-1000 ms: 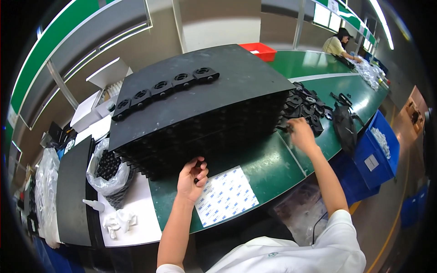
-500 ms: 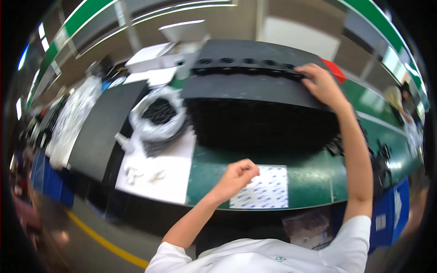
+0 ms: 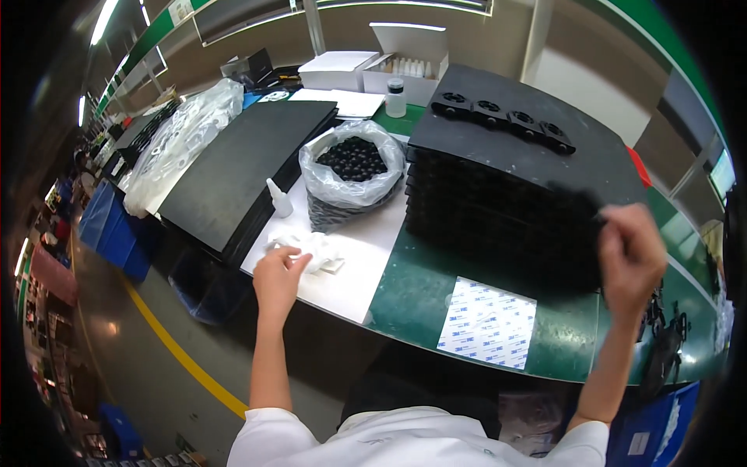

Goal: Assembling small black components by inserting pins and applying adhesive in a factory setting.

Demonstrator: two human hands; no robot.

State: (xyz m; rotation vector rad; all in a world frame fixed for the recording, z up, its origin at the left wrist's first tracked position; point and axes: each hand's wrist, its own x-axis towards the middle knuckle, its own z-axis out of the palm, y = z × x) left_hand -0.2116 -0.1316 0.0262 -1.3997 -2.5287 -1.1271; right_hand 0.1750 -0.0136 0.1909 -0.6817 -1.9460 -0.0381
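My left hand (image 3: 277,278) is at a crumpled white tissue (image 3: 311,247) on the white sheet, thumb and index finger slightly apart. Whether the fingertips touch the tissue is hard to tell. On the right, my right hand (image 3: 634,253) is closed, pinching a black plastic part (image 3: 577,204) smeared by motion before the dark stack. Several black parts with round openings (image 3: 506,118) stand in a row on top of the stack of black panels (image 3: 459,144). A white dropper bottle (image 3: 278,199) stands beyond the tissue.
A clear plastic bag (image 3: 393,152) of small black pieces sits between the tall stack and a lower stack of black panels (image 3: 249,156). A blue-printed white sheet (image 3: 489,323) lies near the green table's front edge. Black parts (image 3: 669,338) lie at the right.
My right hand has left the row, which is one part shorter, and moved down and right with a black part. My left hand has moved left to the tissue. The view has turned left.
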